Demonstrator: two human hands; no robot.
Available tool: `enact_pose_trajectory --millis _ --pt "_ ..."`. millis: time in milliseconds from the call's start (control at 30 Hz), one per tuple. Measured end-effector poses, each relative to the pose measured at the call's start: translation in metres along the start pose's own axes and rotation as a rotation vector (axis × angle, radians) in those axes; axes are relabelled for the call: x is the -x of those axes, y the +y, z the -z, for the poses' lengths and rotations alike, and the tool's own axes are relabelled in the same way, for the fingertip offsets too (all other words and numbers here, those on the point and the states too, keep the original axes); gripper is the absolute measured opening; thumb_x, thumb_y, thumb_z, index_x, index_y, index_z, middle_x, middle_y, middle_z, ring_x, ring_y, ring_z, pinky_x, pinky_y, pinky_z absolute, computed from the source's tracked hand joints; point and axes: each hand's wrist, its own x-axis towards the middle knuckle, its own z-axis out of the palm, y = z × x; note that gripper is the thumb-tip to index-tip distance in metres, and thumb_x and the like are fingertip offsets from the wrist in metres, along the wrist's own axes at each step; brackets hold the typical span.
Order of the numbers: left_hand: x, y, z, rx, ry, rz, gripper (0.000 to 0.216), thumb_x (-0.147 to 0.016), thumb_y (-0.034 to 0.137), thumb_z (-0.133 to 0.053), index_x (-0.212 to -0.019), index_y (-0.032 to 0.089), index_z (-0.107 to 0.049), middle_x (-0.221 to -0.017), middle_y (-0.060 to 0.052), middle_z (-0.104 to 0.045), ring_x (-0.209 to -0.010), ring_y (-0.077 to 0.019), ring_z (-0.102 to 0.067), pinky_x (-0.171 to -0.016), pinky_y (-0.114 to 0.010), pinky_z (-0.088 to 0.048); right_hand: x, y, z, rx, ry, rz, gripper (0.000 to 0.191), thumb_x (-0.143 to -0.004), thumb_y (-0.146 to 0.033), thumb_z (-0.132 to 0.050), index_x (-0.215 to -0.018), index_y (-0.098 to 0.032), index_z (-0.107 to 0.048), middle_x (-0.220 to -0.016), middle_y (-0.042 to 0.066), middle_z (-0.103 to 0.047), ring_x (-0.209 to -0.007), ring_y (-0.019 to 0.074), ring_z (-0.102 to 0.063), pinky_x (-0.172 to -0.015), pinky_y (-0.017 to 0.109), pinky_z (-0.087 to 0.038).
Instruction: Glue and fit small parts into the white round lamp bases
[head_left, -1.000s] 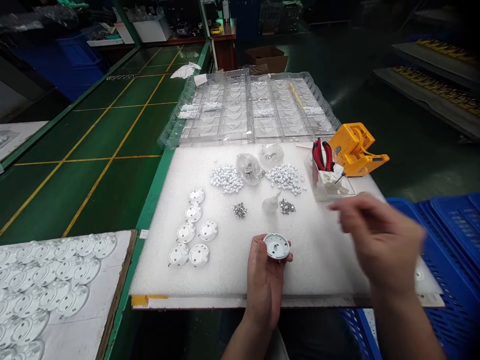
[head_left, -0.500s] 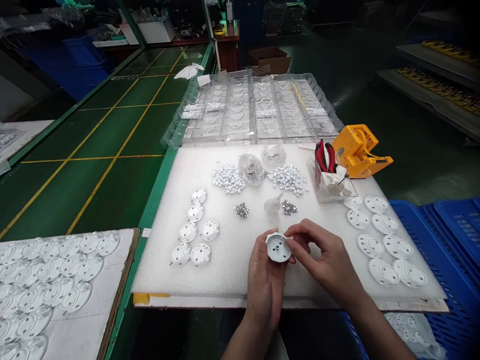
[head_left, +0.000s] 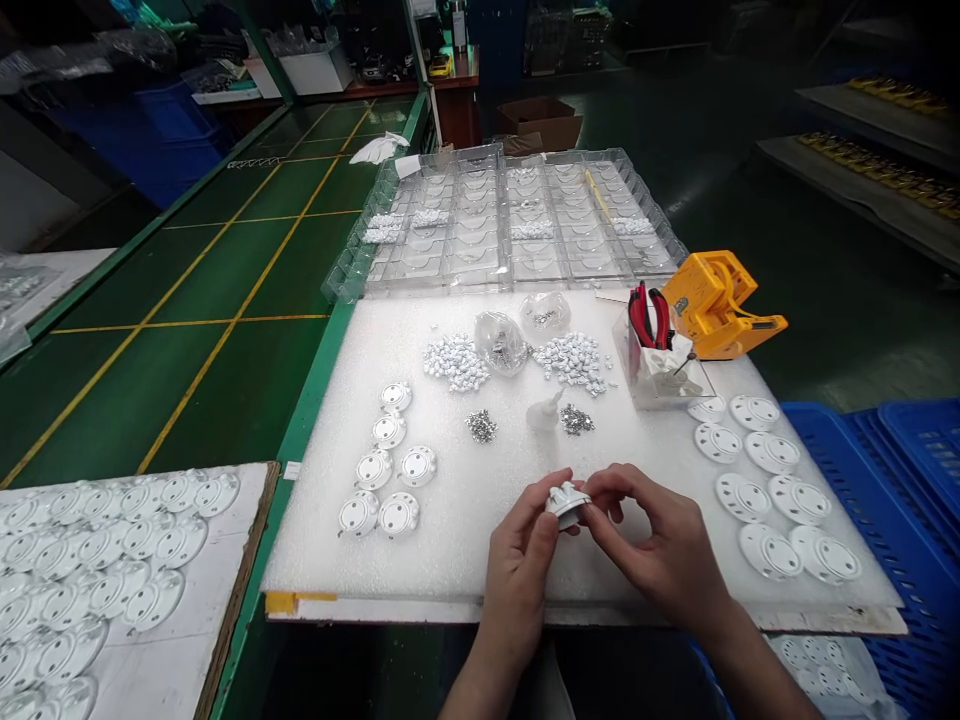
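A small round white part (head_left: 568,503) is tilted up on edge between my two hands, above the front of the foam-covered table. My left hand (head_left: 525,535) is closed on its left side, thumb in front and fingers behind. At its right rim, the thumb and forefinger of my right hand (head_left: 660,535) pinch; whether they also hold a tiny piece is hidden. Beyond the hands stand a small translucent squeeze bottle (head_left: 543,414), a pile of small metal pieces (head_left: 577,419) and another metal pile (head_left: 481,426). Two heaps of small white pieces (head_left: 455,362) lie farther back.
Similar round parts (head_left: 398,514) lie on the left of the foam sheet (head_left: 300,560), and white discs (head_left: 769,551) on the right. A clear box with red-handled pliers (head_left: 649,316) stands beside a yellow tape dispenser (head_left: 718,305). Clear plastic trays (head_left: 476,262) lie behind.
The round part has been turned from showing its hollow inside to an edge-on tilt with its knobbed side up. My right hand has shifted slightly right and down.
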Motion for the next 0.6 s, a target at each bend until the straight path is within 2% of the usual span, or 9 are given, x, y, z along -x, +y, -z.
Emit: enact_pose_trajectory --millis 100,233,367,500,600 --pt "0.0 -0.002 0.0 -0.024 0.04 -0.013 0.049 -0.092 0.059 -0.066 -0.121 0.02 -0.076 -0.115 -0.01 -0.078 -0.11 -0.027 -0.07 -0.104 -0.038 -0.051 0.002 0.0 -0.004 -0.027 0.026 -0.041 0.011 -0.091 -0.014 -0.062 -0.086 -0.023 -0.059 -0.063 -0.006 -0.06 -0.051 0.0086 -0.056 -0.052 0.018 -0.049" --pt "0.0 0.003 0.0 -0.038 0.081 -0.073 0.042 -0.081 0.048 -0.082 -0.113 0.021 -0.078 -0.114 -0.011 -0.077 -0.11 -0.0281 -0.07 -0.097 -0.035 -0.054 0.006 0.004 -0.009 -0.105 0.054 -0.133 0.01 -0.09 -0.015 -0.061 -0.085 -0.023 -0.061 -0.067 -0.004 -0.065 -0.053 0.0101 -0.059 -0.052 0.02 -0.052" --pt "-0.002 0.011 0.005 -0.239 0.048 -0.16 0.039 -0.076 0.034 -0.088 -0.113 0.025 -0.079 -0.113 -0.01 -0.076 -0.105 -0.0271 -0.07 -0.09 -0.034 -0.054 0.009 0.01 -0.011 -0.162 0.044 -0.187 0.009 -0.086 -0.015 -0.062 -0.085 -0.023 -0.063 -0.07 -0.002 -0.067 -0.057 0.0123 -0.063 -0.053 0.021 -0.054" --pt "-0.005 0.014 0.008 -0.472 -0.036 -0.248 0.039 -0.078 0.026 -0.086 -0.116 0.027 -0.078 -0.113 -0.01 -0.076 -0.103 -0.027 -0.07 -0.09 -0.036 -0.056 0.011 0.013 -0.012 -0.139 0.054 -0.143 0.011 -0.087 -0.013 -0.061 -0.088 -0.024 -0.062 -0.072 -0.003 -0.067 -0.056 0.0117 -0.063 -0.054 0.02 -0.055" --pt "-0.004 0.015 0.013 -0.562 -0.04 -0.294 0.037 -0.081 0.025 -0.084 -0.117 0.028 -0.078 -0.113 -0.009 -0.076 -0.105 -0.027 -0.072 -0.093 -0.038 -0.056 0.013 0.012 -0.013 -0.082 0.053 -0.083 0.017 -0.089 -0.012 -0.061 -0.099 -0.025 -0.06 -0.073 -0.005 -0.067 -0.056 0.0105 -0.062 -0.055 0.019 -0.055"
